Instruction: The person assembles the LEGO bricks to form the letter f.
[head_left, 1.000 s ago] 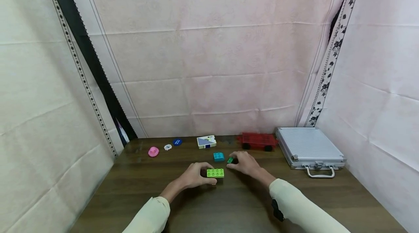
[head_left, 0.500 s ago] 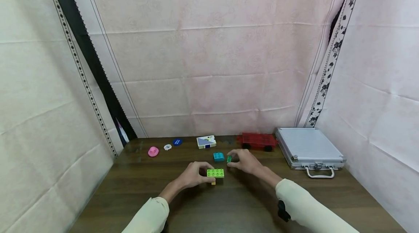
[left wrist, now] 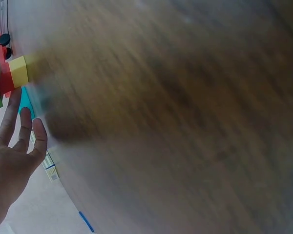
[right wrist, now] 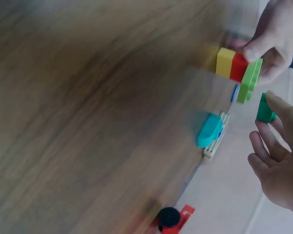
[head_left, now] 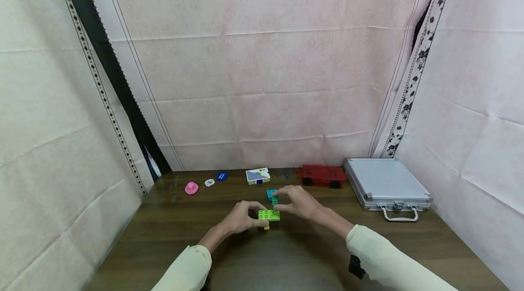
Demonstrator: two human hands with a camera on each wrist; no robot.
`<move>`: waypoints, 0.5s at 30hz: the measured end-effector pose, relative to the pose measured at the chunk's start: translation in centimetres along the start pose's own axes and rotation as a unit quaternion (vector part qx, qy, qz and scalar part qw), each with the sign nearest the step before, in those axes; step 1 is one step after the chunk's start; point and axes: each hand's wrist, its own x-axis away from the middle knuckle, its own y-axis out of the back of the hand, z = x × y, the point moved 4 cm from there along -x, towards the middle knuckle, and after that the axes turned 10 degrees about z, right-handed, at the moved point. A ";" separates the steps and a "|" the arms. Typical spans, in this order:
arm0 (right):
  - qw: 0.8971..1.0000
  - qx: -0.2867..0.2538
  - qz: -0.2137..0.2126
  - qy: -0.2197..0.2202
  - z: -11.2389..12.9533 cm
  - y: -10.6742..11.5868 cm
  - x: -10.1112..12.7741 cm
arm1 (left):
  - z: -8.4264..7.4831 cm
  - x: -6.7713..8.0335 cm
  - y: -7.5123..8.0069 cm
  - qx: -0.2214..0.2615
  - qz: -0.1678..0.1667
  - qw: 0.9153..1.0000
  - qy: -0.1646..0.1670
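My left hand (head_left: 254,218) grips a small stack of toy bricks: a lime green brick (head_left: 269,214) on top, a red brick (right wrist: 239,67) under it and a yellow brick (head_left: 266,227) at the bottom. The stack is held just above the wooden table (head_left: 163,236). My right hand (head_left: 279,203) pinches a small dark green brick (head_left: 275,200) between thumb and fingers, just above the stack's far right end. In the right wrist view the dark green brick (right wrist: 265,109) hangs a short gap from the lime green brick (right wrist: 249,80). A teal brick (head_left: 270,193) lies on the table just behind.
Along the back edge lie a pink piece (head_left: 191,188), a white token (head_left: 209,183), a blue disc (head_left: 221,176), a small card box (head_left: 258,176) and a red wheeled cart (head_left: 323,175). A ribbed metal case (head_left: 386,186) sits at the right. Cloth walls enclose the table.
My right hand lifted the dark green brick off the table and carried it left to the stack. My left hand raised the stack slightly, showing the yellow brick beneath.
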 end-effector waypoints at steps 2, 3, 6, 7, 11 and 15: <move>1.000 0.003 0.005 0.005 0.5 -0.2 -0.1 | 0.0 0.0 0.0 -0.003 -0.001 1.000 -0.001; 1.000 0.005 0.010 0.005 0.7 -0.3 -0.2 | 0.0 0.0 0.0 -0.004 -0.001 1.000 0.000; 1.000 0.018 0.021 0.009 1.2 -0.8 -0.4 | 0.1 0.0 0.0 -0.004 -0.002 1.000 0.002; 0.999 0.021 0.024 0.011 1.3 -0.9 -0.5 | 0.1 -0.1 0.0 -0.005 -0.002 1.000 0.003; 0.999 0.017 0.030 0.023 1.6 -1.4 -0.8 | 0.1 -0.1 0.0 -0.005 0.000 1.000 0.002; 0.999 0.015 0.036 0.027 1.7 -1.9 -0.9 | 0.2 -0.1 0.0 -0.004 0.003 1.000 0.002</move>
